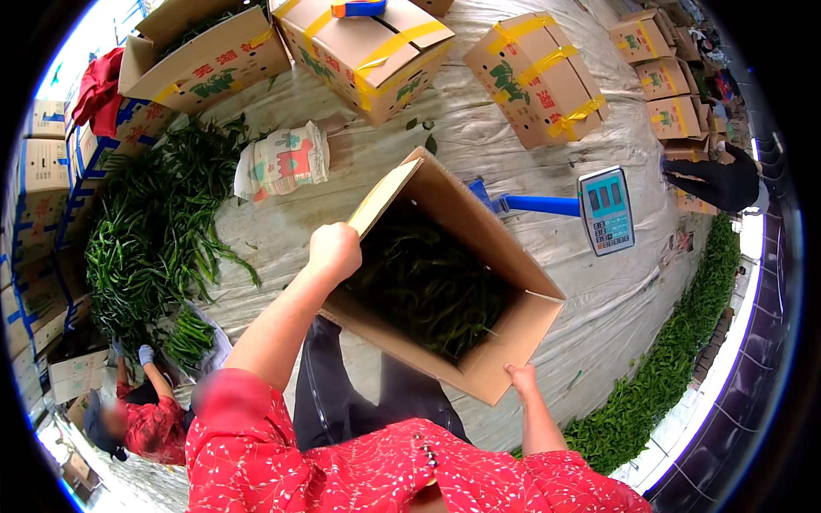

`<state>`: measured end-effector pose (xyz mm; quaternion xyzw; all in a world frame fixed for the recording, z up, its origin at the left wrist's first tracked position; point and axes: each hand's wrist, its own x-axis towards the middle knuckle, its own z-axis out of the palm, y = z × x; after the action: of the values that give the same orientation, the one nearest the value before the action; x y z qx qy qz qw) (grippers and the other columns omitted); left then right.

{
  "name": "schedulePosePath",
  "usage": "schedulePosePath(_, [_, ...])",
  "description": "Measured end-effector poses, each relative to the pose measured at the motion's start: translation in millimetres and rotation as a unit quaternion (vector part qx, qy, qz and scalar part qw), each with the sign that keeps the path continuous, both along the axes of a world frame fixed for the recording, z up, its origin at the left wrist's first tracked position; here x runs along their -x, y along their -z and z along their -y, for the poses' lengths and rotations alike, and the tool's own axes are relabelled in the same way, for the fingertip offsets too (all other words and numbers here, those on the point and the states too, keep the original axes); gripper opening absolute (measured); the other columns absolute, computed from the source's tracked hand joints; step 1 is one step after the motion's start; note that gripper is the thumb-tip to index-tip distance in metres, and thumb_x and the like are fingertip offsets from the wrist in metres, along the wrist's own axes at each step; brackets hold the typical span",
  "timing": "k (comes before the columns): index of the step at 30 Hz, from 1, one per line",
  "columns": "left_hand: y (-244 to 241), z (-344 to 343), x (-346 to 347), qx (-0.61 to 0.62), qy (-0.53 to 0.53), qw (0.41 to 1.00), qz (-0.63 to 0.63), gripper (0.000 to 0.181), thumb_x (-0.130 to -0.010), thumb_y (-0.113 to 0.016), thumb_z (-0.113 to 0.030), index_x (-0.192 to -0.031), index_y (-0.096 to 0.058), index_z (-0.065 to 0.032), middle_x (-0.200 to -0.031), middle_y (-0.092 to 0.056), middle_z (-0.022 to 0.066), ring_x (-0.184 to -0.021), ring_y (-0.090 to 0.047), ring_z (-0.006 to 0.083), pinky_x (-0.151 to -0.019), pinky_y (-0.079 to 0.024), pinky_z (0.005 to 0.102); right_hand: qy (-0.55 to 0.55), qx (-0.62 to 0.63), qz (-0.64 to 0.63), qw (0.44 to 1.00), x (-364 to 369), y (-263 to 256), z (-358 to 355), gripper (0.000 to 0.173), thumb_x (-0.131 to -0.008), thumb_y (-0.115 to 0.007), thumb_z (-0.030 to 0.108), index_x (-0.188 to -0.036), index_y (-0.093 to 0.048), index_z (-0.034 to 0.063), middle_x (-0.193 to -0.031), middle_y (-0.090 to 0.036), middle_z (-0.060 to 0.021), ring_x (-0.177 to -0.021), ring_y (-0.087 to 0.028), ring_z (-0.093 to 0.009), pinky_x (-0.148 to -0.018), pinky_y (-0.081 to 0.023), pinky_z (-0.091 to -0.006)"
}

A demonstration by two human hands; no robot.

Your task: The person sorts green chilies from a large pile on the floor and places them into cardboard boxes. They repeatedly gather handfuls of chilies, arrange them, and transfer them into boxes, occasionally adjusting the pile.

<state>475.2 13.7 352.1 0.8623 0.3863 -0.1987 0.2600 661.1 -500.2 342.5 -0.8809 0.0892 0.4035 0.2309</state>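
Before me stands an open cardboard box [507, 346], turned at an angle, with green chili peppers [436, 288] lying in its shaded inside. My left hand [335, 253] grips the box's upper left edge. At the lower right, my right hand [523, 378] holds the near corner of the box, thumb on the outer side. Just beyond the box is a digital weighing scale, its display head [607, 210] on a blue post [542, 204]. The box hides whatever part of the scale lies under or behind it.
A large heap of green peppers [147, 237] lies left, near a printed sack [282, 163]. Taped cartons [539, 80] stand ahead, one bearing a tape dispenser [359, 8]. A gloved co-worker [151, 423] sits lower left; another person [718, 176] bends at right beside a long pepper pile [667, 365].
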Motion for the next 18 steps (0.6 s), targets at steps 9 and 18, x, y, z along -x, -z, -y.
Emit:
schedulePosePath(9, [-11, 2, -141, 0.025, 0.086, 0.994, 0.054, 0.015, -0.069, -0.061, -0.013, -0.074, -0.071, -0.0031, -0.084, -0.069, 0.0200, -0.082, -0.067, 0.0370, -0.074, -0.055, 0.0421, 0.112, -0.030, 0.000, 0.993, -42, 4, 46, 0.019, -0.077, -0.069, 0.012, -0.093, -0.065, 0.0023, -0.081, -0.065, -0.0069, -0.070, -0.061, -0.017, -0.058, -0.049, -0.0333])
schedulePosePath(18, [11, 33, -194, -0.087, -0.019, 0.982, 0.165, 0.019, -0.075, -0.062, -0.011, -0.092, -0.071, -0.0100, -0.105, -0.065, 0.0127, -0.099, -0.061, 0.0324, -0.081, -0.051, 0.0412, 0.152, 0.051, -0.136, 0.978, -117, 61, 71, 0.021, -0.086, -0.063, 0.021, -0.100, -0.064, 0.0056, -0.081, -0.064, -0.0085, -0.070, -0.062, -0.021, -0.052, -0.047, -0.0366])
